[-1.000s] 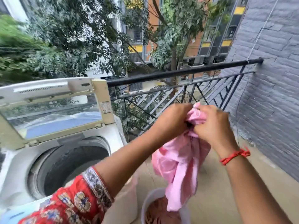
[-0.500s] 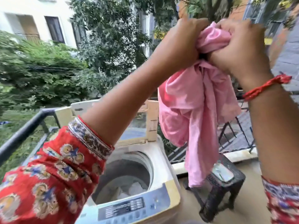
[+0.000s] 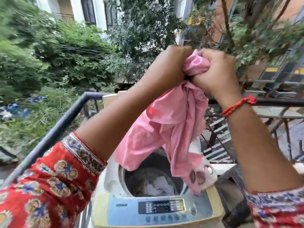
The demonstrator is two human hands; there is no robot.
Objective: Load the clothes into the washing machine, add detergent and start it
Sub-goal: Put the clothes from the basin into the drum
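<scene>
Two fists, left hand and right hand, bunched around crumpled pink garment above washing machine.

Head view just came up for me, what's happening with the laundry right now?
A person is holding a bunched pink cloth garment up with both hands: the left hand and the right hand grip its top together. The cloth hangs down over the open drum of the white top-loading washing machine, and its lower end dangles near the drum's rim. Some white and pale clothes already lie inside the drum. The pink garment is not in yet. The blue control panel is untouched.
</scene>
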